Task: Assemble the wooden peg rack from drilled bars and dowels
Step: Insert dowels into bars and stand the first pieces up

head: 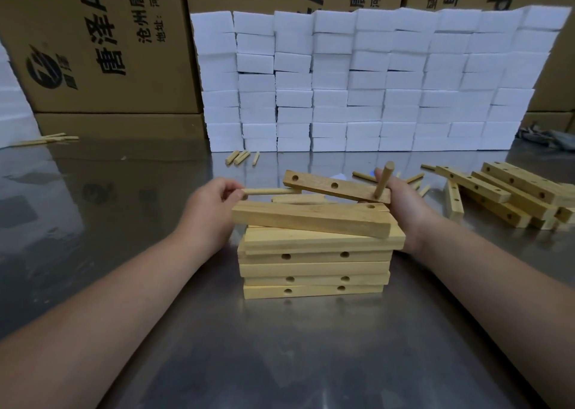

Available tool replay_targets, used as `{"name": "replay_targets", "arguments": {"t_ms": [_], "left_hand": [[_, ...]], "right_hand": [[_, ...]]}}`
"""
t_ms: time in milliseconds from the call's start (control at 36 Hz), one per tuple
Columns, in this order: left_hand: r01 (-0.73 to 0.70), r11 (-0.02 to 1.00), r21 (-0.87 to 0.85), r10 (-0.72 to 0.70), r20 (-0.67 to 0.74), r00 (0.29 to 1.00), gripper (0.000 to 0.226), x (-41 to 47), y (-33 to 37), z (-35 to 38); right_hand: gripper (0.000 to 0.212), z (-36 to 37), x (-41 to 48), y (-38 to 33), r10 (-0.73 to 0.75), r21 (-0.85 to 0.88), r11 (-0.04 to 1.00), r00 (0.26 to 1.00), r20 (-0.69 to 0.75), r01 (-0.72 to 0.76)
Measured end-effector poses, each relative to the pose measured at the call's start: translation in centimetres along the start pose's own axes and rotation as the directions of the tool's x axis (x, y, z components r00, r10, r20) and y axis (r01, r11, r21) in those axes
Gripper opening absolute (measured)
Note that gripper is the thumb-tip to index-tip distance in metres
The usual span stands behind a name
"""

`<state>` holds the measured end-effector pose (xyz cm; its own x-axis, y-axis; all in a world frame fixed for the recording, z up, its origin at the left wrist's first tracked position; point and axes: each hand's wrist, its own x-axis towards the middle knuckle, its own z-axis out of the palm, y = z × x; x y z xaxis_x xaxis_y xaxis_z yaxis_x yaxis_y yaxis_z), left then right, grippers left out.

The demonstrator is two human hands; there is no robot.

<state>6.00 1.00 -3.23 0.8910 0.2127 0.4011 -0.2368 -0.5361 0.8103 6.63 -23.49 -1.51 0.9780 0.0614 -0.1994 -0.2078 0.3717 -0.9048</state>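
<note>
A drilled wooden bar [334, 187] hangs tilted above a stack of bars [315, 265] in the middle of the steel table. One dowel [383, 179] stands upright in the hole at its right end. My right hand [401, 200] grips that end of the bar beside the dowel. My left hand [211, 200] pinches a second dowel [270, 191] that lies level and points right, toward the bar's left end. Another bar [311, 218] lies askew on top of the stack, partly hiding both hands.
Loose drilled bars [510, 193] are piled at the right with dowels [417, 179] scattered near them. More dowels [239, 157] lie by a wall of white foam blocks [373, 81]. Further dowels [49, 139] rest far left below cardboard boxes [99, 41].
</note>
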Motion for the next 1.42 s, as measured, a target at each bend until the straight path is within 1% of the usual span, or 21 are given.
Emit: {"name": "replay_targets", "arguments": {"t_ms": [56, 111, 139, 222, 278, 361, 444, 528, 639, 722, 806, 861, 944, 1028, 1139, 1250, 1306, 1417], "left_hand": [[-0.023, 0.998, -0.055, 0.019, -0.070, 0.997, 0.019, 0.2, -0.1, -0.1], [-0.020, 0.986, -0.167, -0.001, -0.125, 0.992, 0.021, 0.3, 0.1, -0.4], [-0.023, 0.979, -0.202, -0.009, -0.156, 0.988, 0.022, 0.2, 0.2, -0.6], [-0.064, 0.969, -0.241, -0.003, -0.270, 0.963, 0.021, 0.3, 0.7, -1.1], [-0.105, 0.958, -0.267, 0.019, -0.303, 0.953, 0.021, 0.2, 1.3, -1.3], [-0.151, 0.954, -0.260, 0.084, -0.250, 0.965, 0.023, 0.0, 2.0, -0.7], [-0.150, 0.945, -0.291, 0.102, -0.173, 0.980, 0.020, 0.3, 2.7, 0.1], [-0.168, 0.947, -0.274, 0.141, -0.118, 0.983, 0.021, 1.3, 3.4, 0.1], [-0.215, 0.959, -0.183, 0.218, -0.007, 0.976, 0.020, 3.0, 4.6, 0.3], [-0.225, 0.959, -0.174, 0.244, 0.098, 0.965, 0.019, 3.3, 5.2, 1.0], [-0.274, 0.952, -0.133, 0.292, 0.140, 0.946, 0.019, 3.0, 5.1, 1.6], [-0.300, 0.949, -0.091, 0.312, 0.154, 0.938, 0.019, 2.9, 4.9, 1.6], [-0.299, 0.950, -0.095, 0.309, 0.127, 0.942, 0.020, 2.9, 4.4, 1.2], [-0.294, 0.950, -0.106, 0.304, 0.100, 0.947, 0.020, 2.9, 4.0, 0.8], [-0.293, 0.953, -0.077, 0.300, 0.105, 0.948, 0.021, 2.5, 3.7, 1.1], [-0.303, 0.947, -0.105, 0.314, 0.104, 0.944, 0.020, 2.1, 3.8, 1.6], [-0.301, 0.946, -0.120, 0.314, 0.107, 0.943, 0.020, 2.2, 4.1, 1.7], [-0.235, 0.950, -0.205, 0.272, 0.175, 0.946, 0.021, 2.7, 4.7, 1.7]], "right_hand": [[0.046, -0.3, 0.3, 0.1, 0.023, 0.002, 1.000, 1.000, -0.014, -0.022], [0.040, -0.2, 0.3, 0.1, 0.024, 0.014, 1.000, 0.999, -0.024, -0.024], [0.037, -0.2, 0.6, 0.0, 0.028, 0.004, 1.000, 0.998, -0.053, -0.028], [0.037, 0.0, 0.4, 0.0, 0.026, 0.004, 1.000, 0.998, -0.053, -0.026], [0.038, -0.1, 0.5, 0.0, 0.027, -0.005, 1.000, 0.999, -0.034, -0.027], [0.037, -0.1, 0.7, 0.0, 0.034, -0.032, 0.999, 0.999, -0.019, -0.035], [0.035, -0.1, 0.7, 0.1, 0.026, -0.038, 0.999, 1.000, -0.015, -0.027], [0.035, -0.2, 0.9, 0.1, 0.012, -0.032, 0.999, 1.000, -0.020, -0.013], [0.038, -0.1, 0.9, 0.1, 0.018, -0.019, 1.000, 1.000, -0.002, -0.018], [0.043, -0.2, 1.1, 0.1, 0.016, -0.009, 1.000, 1.000, -0.005, -0.016], [0.052, -0.3, 1.2, 0.2, 0.020, -0.005, 1.000, 1.000, 0.007, -0.020], [0.060, -0.4, 1.3, 0.2, 0.022, -0.012, 1.000, 0.999, 0.026, -0.022], [0.066, -0.4, 1.2, 0.1, 0.020, -0.053, 0.998, 0.999, 0.035, -0.018], [0.065, -0.3, 1.1, 0.1, 0.020, -0.063, 0.998, 0.999, 0.039, -0.018], [0.064, -0.2, 1.0, 0.2, 0.016, -0.065, 0.998, 0.999, 0.040, -0.013], [0.061, -0.2, 0.9, 0.3, 0.015, -0.046, 0.999, 0.999, 0.035, -0.013], [0.057, -0.2, 0.7, 0.3, 0.017, -0.034, 0.999, 0.999, 0.031, -0.016], [0.031, 0.0, 0.2, 0.2, 0.021, -0.028, 0.999, 1.000, -0.012, -0.022]]}}
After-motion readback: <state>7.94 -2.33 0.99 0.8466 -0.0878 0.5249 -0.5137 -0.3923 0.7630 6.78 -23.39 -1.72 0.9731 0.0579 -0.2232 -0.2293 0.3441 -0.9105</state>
